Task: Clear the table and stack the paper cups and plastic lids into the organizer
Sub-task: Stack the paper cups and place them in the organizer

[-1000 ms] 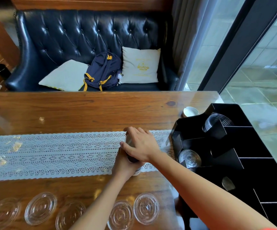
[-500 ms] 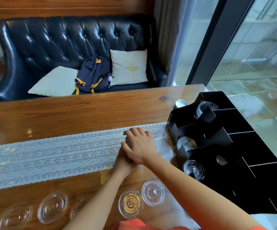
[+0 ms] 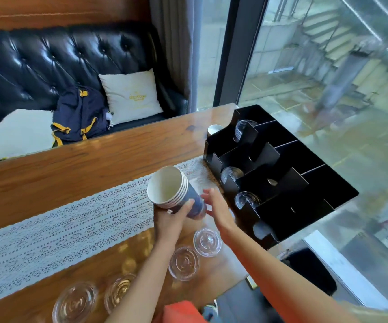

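My left hand (image 3: pixel 173 216) grips a nested stack of blue paper cups (image 3: pixel 173 190), tilted with the white mouths facing left and the bases toward the organizer. My right hand (image 3: pixel 218 206) hovers just right of the stack's base with fingers straight, holding nothing. The black organizer (image 3: pixel 304 183) stands at the table's right end; clear lids (image 3: pixel 244 200) lean in three of its front slots. Several clear plastic lids (image 3: pixel 207 242) lie flat along the table's near edge.
A white lace runner (image 3: pixel 72 222) crosses the wooden table (image 3: pixel 72 164). A small white dish (image 3: pixel 214 129) sits behind the organizer. Beyond the table is a black sofa with a blue backpack (image 3: pixel 81 115) and cushions. A glass wall is on the right.
The cup stack has been lifted off the runner and tipped sideways in my left hand. My right hand has come off its top and opened beside it. The view swung right.
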A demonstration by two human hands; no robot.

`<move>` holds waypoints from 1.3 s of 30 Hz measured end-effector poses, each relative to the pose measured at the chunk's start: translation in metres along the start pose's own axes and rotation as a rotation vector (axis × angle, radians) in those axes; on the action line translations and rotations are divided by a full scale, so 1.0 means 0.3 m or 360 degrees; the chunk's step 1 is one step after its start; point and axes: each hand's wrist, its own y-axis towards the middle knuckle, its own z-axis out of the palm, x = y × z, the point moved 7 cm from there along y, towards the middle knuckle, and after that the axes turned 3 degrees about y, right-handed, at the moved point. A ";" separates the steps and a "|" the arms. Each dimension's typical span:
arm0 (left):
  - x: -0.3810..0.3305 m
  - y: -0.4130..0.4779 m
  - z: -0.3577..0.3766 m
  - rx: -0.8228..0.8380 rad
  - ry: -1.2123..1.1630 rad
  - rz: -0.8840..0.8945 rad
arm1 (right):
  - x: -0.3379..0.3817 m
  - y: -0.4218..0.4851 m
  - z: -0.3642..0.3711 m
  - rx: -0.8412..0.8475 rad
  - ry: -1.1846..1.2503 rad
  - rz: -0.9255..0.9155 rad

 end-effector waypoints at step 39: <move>-0.303 -0.382 0.913 0.0944 -0.0095 0.0451 | 0.610 -0.398 -1.143 -0.0757 -0.0342 -0.1329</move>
